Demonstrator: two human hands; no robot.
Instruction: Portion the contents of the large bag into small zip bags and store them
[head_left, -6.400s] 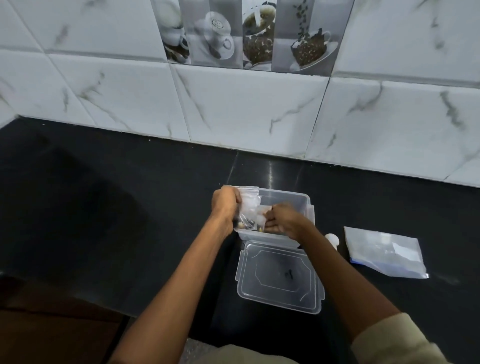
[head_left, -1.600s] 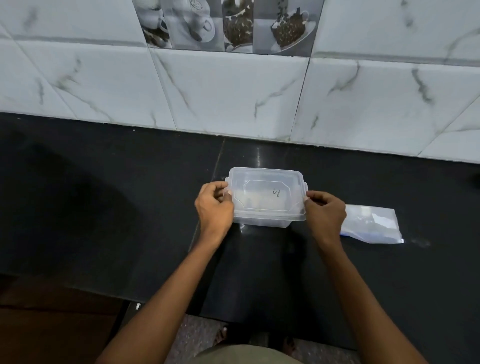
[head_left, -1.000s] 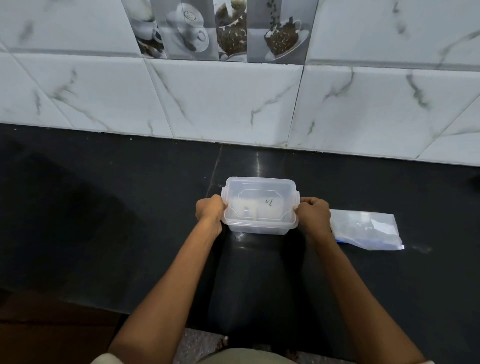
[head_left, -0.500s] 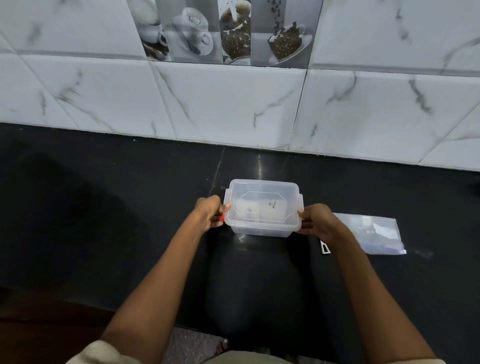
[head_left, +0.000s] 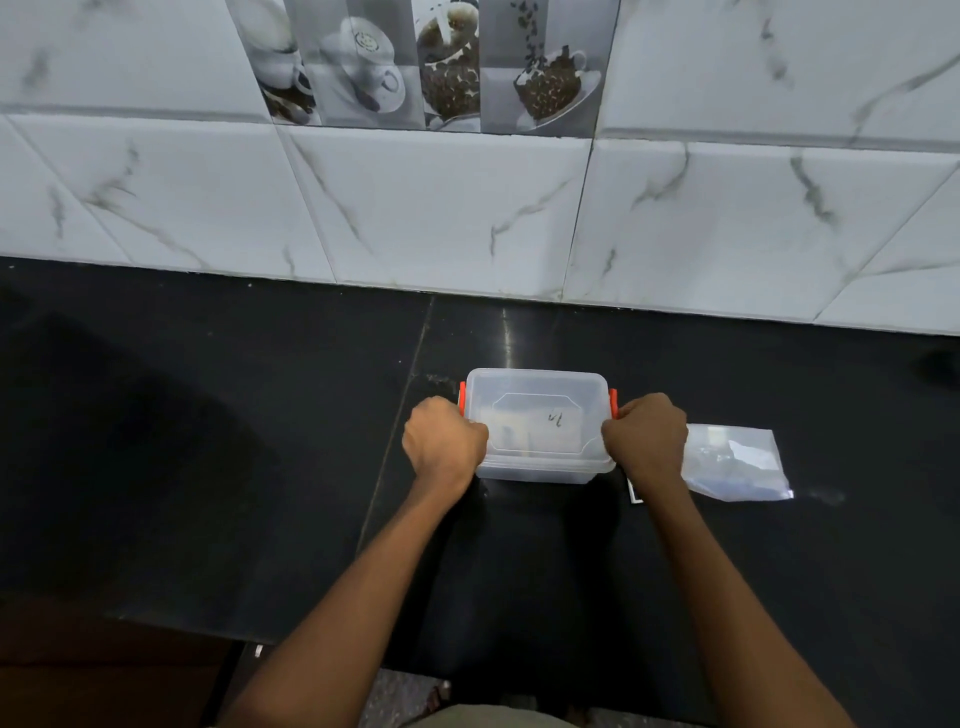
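I am pressing the side clips shut on the box.

My left hand (head_left: 445, 448) and right hand (head_left: 645, 439) are curling into fists at the two short ends of the clear box (head_left: 535, 423), fingers closing around its orange clips (head_left: 613, 402) so the lid locks over the small bags inside. The box is sitting toward the counter's (head_left: 208, 441) back edge; the large bag (head_left: 737, 465) is lying flat just right of it.

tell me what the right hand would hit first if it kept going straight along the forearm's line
The right hand points up and slightly left toward the wall. It already presses the clear plastic lidded box at its orange latch; past that, probably bare black countertop, then white marble tiles.
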